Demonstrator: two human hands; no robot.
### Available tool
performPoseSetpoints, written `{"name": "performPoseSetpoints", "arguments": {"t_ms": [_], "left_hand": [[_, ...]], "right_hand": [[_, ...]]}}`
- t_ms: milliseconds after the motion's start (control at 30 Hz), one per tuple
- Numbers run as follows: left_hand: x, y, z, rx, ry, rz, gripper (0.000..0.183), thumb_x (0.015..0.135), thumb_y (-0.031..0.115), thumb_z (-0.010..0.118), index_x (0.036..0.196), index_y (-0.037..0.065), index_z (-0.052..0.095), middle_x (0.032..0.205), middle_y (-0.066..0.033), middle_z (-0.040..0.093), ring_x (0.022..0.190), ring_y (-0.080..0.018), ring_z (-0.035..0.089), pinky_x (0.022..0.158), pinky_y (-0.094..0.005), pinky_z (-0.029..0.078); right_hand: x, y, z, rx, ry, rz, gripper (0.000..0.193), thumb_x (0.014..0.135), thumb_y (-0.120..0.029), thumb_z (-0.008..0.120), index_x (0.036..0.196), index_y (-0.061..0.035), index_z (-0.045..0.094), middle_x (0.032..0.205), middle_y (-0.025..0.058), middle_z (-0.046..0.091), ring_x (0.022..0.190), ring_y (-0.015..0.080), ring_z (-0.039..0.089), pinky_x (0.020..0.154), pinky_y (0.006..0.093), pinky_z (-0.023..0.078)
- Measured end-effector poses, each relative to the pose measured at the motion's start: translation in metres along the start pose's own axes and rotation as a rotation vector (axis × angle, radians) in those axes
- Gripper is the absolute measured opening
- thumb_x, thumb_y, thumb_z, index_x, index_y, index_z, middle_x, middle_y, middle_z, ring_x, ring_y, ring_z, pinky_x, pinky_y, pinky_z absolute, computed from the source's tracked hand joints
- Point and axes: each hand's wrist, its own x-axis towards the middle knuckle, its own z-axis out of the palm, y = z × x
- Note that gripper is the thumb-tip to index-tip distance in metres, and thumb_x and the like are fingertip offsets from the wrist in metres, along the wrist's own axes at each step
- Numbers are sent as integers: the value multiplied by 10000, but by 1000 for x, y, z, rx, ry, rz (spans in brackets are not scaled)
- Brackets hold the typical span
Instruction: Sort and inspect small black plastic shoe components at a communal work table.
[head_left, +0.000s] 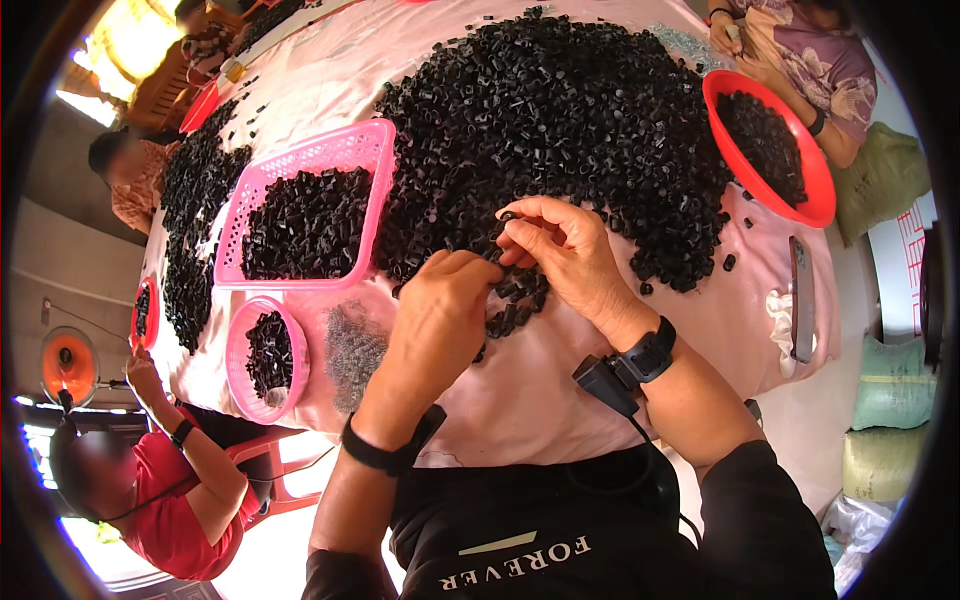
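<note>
My right hand [565, 255] pinches a small black ring-like piece [508, 215] between thumb and fingertips. Close beside it, my left hand [440, 310] is closed with its fingers curled inward; whatever it holds is hidden. Both hands are over the near edge of a big heap of small black plastic parts [560, 110]. Some loose black parts lie under and between my hands. To the left of my left wrist is a small pile of fine silvery pieces [355, 350].
A pink rectangular basket [383, 190] and a round pink basket [298, 345] hold black parts at left. A red bowl [815, 180] of parts stands far right, near a phone [801, 300]. Co-workers sit around the pink-covered table [560, 400]; an orange fan [68, 365] is at left.
</note>
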Motion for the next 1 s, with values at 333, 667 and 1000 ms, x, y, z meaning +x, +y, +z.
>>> {"name": "performPoseSetpoints", "arguments": {"t_ms": [333, 667, 1000], "left_hand": [[10, -7, 11, 131, -99, -41, 242, 729, -100, 619, 941, 0, 684, 835, -148, 621, 842, -354, 628, 735, -464, 516], [8, -11, 25, 257, -110, -36, 217, 730, -73, 634, 933, 3, 650, 861, -143, 605, 846, -367, 610, 759, -473, 514], [15, 0, -7, -218, 67, -427, 126, 959, 42, 621, 1073, -11, 606, 917, -102, 662, 824, -132, 613, 756, -283, 501]], "right_hand": [[3, -5, -1, 36, 25, 10, 199, 991, -100, 665, 1128, 43, 676, 926, 73, 705, 787, 113, 690, 705, 258, 600], [4, -2, -1, 39, 32, -27, 202, 987, -89, 667, 1135, 49, 680, 947, 65, 718, 812, 100, 687, 721, 248, 589], [0, -3, 4, -46, -63, 45, 168, 968, -85, 687, 1076, 42, 711, 882, 47, 727, 791, 85, 683, 696, 230, 554]]}}
